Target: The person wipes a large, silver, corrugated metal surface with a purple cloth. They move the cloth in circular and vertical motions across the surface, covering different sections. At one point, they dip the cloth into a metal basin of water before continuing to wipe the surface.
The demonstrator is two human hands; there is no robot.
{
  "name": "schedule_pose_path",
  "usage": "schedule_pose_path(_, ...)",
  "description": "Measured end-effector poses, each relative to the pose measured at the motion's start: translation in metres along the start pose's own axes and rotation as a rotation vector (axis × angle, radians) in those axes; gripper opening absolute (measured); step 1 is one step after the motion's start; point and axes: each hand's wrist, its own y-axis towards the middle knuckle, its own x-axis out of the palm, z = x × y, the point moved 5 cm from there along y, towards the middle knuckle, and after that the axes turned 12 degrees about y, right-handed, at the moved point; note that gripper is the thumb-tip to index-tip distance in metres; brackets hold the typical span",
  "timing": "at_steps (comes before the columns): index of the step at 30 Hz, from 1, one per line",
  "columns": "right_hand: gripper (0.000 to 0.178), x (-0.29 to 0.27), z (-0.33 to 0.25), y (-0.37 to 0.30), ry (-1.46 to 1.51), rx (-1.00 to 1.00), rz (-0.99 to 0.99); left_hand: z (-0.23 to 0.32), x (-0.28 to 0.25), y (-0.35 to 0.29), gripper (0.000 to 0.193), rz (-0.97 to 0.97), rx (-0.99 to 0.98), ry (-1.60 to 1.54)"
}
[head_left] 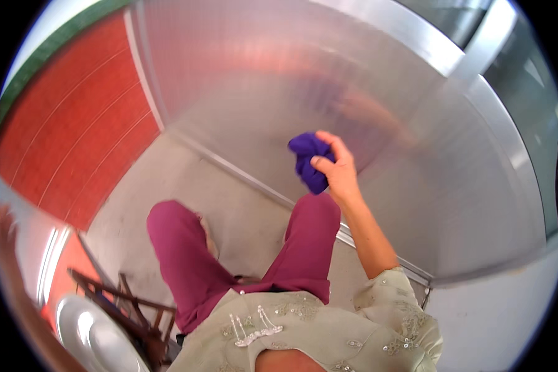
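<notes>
My right hand (pixel 343 170) is closed round a bunched purple cloth (pixel 311 162), with the thumb on its near side. The cloth is in front of a shiny metal panel (pixel 248 99), which mirrors the arm dimly. Whether the cloth touches the panel I cannot tell. At the far left rim my left hand (pixel 5 226) is raised with its fingers stretched out and nothing seen in it. It is near a pale surface (pixel 28 214) beside the red wall; contact is not clear.
A round metal bowl (pixel 96 335) is at the lower left, next to a dark wooden folding stand (pixel 130 304). The red panelled wall (pixel 74 118) rises on the left. A metal floor track (pixel 229 173) runs under the panel. Glass (pixel 514 105) shows at upper right.
</notes>
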Motion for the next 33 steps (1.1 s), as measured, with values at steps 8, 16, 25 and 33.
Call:
schedule_pose_path(8, 0.046, -0.066, -0.154, 0.056, -1.337, -1.34, 0.417, 0.037, 0.447, -0.068, 0.023, -1.066, 0.186, -0.323)
schedule_pose_path(16, 0.027, -0.074, 0.039, 0.004, -1.554, -1.011, -0.524, -0.074, 0.537, -0.172, 0.027, -1.505, 0.124, -0.175)
schedule_pose_path(25, 0.025, -0.084, -0.114, 0.03, -1.681, -1.312, 0.11, -0.091, 0.546, -0.196, 0.03, -1.501, 0.573, 0.258)
schedule_pose_path(33, 0.017, -0.127, 0.032, -0.041, -1.728, -0.823, -0.467, -0.086, 0.536, -0.2, 0.03, -1.407, 0.655, 0.267)
